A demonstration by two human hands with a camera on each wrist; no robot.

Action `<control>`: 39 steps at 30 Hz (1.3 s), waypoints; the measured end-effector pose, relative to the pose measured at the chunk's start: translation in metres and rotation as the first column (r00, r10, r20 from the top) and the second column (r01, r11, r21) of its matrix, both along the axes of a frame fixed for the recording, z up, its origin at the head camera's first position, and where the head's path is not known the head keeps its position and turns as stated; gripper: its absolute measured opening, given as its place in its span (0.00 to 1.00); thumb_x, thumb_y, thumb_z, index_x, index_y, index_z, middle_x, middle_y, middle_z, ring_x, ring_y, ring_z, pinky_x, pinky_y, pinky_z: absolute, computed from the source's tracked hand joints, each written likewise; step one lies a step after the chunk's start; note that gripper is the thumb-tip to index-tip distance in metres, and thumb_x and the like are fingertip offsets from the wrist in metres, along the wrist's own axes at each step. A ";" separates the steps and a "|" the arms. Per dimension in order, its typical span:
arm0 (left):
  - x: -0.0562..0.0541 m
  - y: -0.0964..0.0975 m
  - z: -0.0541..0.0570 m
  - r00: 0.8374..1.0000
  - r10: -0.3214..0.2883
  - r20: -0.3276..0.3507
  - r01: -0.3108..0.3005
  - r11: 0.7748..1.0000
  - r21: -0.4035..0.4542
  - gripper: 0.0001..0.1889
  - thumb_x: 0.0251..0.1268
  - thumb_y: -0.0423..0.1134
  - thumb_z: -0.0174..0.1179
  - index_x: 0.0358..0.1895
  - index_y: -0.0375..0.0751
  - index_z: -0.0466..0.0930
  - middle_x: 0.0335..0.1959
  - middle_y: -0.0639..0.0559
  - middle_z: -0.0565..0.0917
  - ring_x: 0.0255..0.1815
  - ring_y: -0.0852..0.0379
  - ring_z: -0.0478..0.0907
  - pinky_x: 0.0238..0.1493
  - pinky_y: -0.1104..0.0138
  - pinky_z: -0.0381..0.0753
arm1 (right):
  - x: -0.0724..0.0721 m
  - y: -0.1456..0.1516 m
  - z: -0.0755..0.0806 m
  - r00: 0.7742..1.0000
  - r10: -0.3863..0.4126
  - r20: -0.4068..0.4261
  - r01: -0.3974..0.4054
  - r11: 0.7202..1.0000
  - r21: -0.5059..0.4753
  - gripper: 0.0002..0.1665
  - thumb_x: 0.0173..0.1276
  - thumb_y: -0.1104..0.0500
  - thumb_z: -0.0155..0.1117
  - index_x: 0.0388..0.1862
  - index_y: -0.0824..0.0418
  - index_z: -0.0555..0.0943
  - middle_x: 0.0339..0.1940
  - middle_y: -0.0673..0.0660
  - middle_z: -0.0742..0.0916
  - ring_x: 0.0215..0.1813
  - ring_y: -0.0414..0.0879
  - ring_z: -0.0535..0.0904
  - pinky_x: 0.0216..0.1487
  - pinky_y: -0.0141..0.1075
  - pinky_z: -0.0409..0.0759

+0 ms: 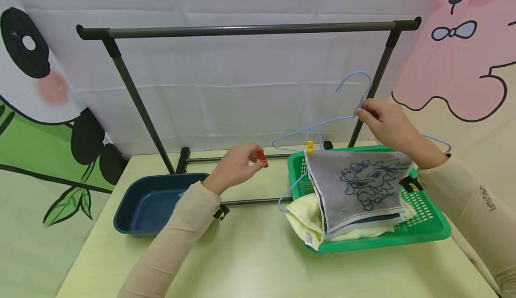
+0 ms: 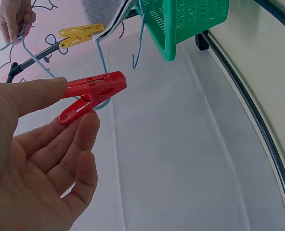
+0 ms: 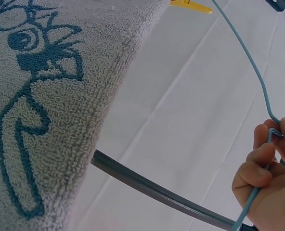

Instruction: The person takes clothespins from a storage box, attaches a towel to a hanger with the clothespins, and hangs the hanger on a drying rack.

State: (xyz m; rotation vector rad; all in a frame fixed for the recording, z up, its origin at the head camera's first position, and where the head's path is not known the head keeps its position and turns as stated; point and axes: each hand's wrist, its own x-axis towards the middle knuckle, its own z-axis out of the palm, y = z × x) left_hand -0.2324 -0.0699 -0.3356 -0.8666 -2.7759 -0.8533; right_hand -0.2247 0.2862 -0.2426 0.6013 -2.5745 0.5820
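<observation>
My left hand [image 1: 234, 164] pinches a red clothespin [image 2: 98, 90] between thumb and fingers, above the table between basin and basket. Up at the right, my right hand [image 1: 389, 124] grips a light blue wire hanger [image 1: 312, 127] by the neck below its hook. A grey towel [image 1: 359, 190] with a dark dragon drawing hangs from the hanger, over the green basket [image 1: 427, 237]. At the towel's upper left corner sits a yellow clothespin [image 1: 310, 148]. My right forearm hides the towel's upper right corner.
Inside the green basket lies a pale yellow cloth [image 1: 302, 219], partly over its edge, along with other blue hangers. A dark clothes rack [image 1: 250, 31] spans the back of the table. To the left stands a dark blue basin [image 1: 139, 208], partly behind my left arm.
</observation>
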 end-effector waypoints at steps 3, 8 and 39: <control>0.000 0.002 -0.001 1.000 -0.009 -0.006 0.009 1.000 -0.003 0.11 0.64 0.40 0.60 0.47 0.40 0.79 0.40 0.54 0.83 0.39 0.57 0.80 0.41 0.63 0.78 | 0.002 0.002 0.003 1.000 -0.014 0.000 0.014 1.000 -0.005 0.15 0.76 0.53 0.49 0.35 0.60 0.77 0.17 0.54 0.68 0.18 0.46 0.61 0.22 0.36 0.58; -0.001 0.004 -0.001 1.000 -0.012 -0.012 0.012 1.000 -0.009 0.10 0.64 0.39 0.60 0.46 0.41 0.79 0.39 0.54 0.83 0.38 0.58 0.80 0.42 0.63 0.78 | 0.005 0.006 0.012 0.999 -0.045 0.011 0.045 0.998 -0.032 0.15 0.76 0.52 0.48 0.37 0.61 0.77 0.19 0.55 0.70 0.20 0.48 0.63 0.23 0.36 0.58; 0.002 0.022 0.004 0.996 -0.085 -0.024 0.086 0.996 0.028 0.13 0.66 0.38 0.59 0.51 0.39 0.77 0.41 0.54 0.83 0.39 0.59 0.81 0.39 0.64 0.77 | 0.006 0.011 0.020 0.997 -0.053 -0.062 0.048 0.996 -0.077 0.13 0.74 0.55 0.52 0.36 0.64 0.79 0.24 0.56 0.78 0.21 0.44 0.64 0.23 0.34 0.59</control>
